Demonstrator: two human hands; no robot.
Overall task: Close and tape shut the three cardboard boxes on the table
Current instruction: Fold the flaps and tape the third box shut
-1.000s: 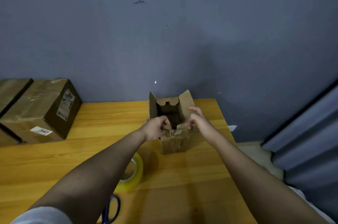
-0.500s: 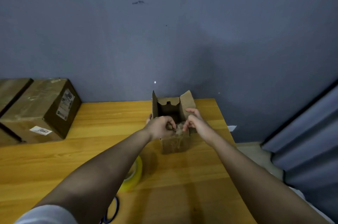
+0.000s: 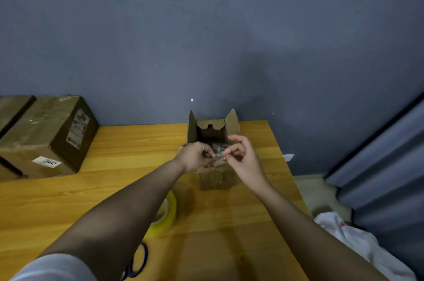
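A small brown cardboard box (image 3: 214, 178) stands open near the table's far edge, its side and back flaps upright. Just above its front edge, my left hand (image 3: 195, 157) and my right hand (image 3: 243, 159) each pinch an end of a small clear crumpled strip (image 3: 219, 155), stretched between the fingertips. What the strip is made of is too blurred to tell. Two bigger boxes sit at the far left: one with labels (image 3: 46, 134), its top closed and glossy, and another (image 3: 11, 106) cut off by the frame edge.
A yellow-cored tape roll (image 3: 167, 214) lies on the wooden table (image 3: 114, 177) under my left forearm. Blue-handled scissors (image 3: 137, 262) lie near the front edge. White cloth (image 3: 358, 241) lies on the floor to the right, beside a grey curtain (image 3: 390, 166).
Both hands have lifted off the box's front flap and now hold a clear strip between them, slightly above the opening. The box has not moved.
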